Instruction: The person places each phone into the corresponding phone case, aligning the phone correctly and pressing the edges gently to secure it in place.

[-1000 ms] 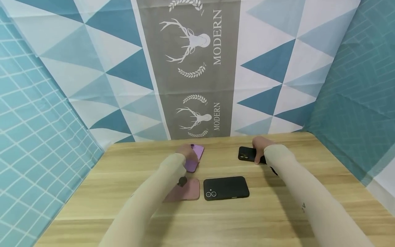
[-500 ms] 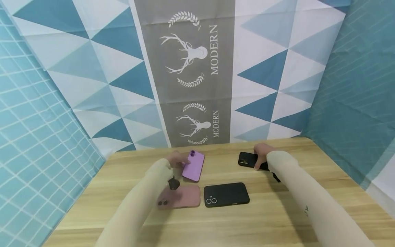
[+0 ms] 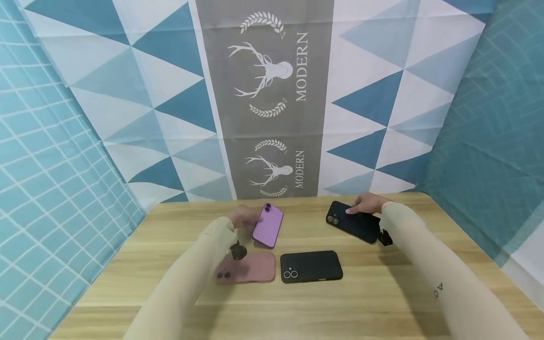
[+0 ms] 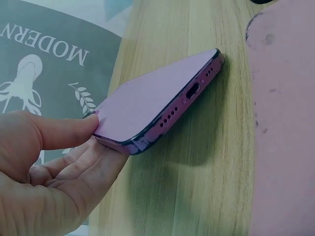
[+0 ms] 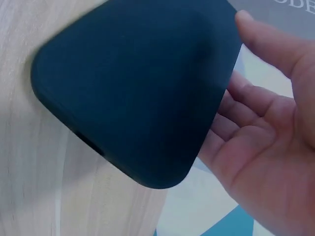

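Observation:
My left hand pinches a purple phone at its left long edge. In the left wrist view, the thumb lies on the phone's flat back and the other fingers are underneath; its port end tilts up over the wood. On the right, my right hand holds a dark phone by its far long edge, thumb on the back with its two lenses. The right wrist view shows the same dark phone tilted, with the fingers behind it.
Nearer me, a pink phone lies flat, partly covered by the left wrist camera. Beside it lies a black phone with two ringed lenses. Patterned cloth stands behind the wooden table.
My left hand has drawn back to the left side of the purple phone and now grips its edge. The right hand has turned and tilted the dark phone up.

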Available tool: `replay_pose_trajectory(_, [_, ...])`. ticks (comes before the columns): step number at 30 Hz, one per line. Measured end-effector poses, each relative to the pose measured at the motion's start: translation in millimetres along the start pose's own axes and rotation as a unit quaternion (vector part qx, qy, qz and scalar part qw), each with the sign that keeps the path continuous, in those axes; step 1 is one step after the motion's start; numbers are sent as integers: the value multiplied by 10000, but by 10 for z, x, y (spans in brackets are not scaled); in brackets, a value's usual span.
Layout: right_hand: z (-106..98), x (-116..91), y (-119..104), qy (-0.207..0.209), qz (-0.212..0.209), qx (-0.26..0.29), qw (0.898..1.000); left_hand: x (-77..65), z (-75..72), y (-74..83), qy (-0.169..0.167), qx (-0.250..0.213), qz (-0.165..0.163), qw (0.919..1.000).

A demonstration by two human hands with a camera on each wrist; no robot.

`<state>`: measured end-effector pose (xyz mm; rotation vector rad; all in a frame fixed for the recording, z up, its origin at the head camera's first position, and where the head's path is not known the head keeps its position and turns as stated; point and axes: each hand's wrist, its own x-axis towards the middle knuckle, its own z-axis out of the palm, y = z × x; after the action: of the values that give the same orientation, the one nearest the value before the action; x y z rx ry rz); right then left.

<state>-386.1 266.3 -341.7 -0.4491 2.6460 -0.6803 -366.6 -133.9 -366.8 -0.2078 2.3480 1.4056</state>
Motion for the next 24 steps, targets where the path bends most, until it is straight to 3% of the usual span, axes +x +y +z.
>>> replay_pose_trajectory(4, [-31,-15,-81,-222,216,508,9982,-11,1,4,86,41,34,9999])
replay_pose_trajectory(8, [-14,-16,-122,-511,704,1214,9888,-11,38,-15,133,28,57,9999])
replay_pose_trajectory(11, [-2,-30,-160,-616,809,1430,9845,-28,62,-22,172,-32,102,9998])
replay_pose_trajectory(18, [28,-80,-248,-648,614,1461,9852,-91,52,-37,292,-199,132,9993])
replay_pose_trajectory(24, [25,-111,-220,-555,717,1443,9854,-99,118,-93,255,-455,294,9982])
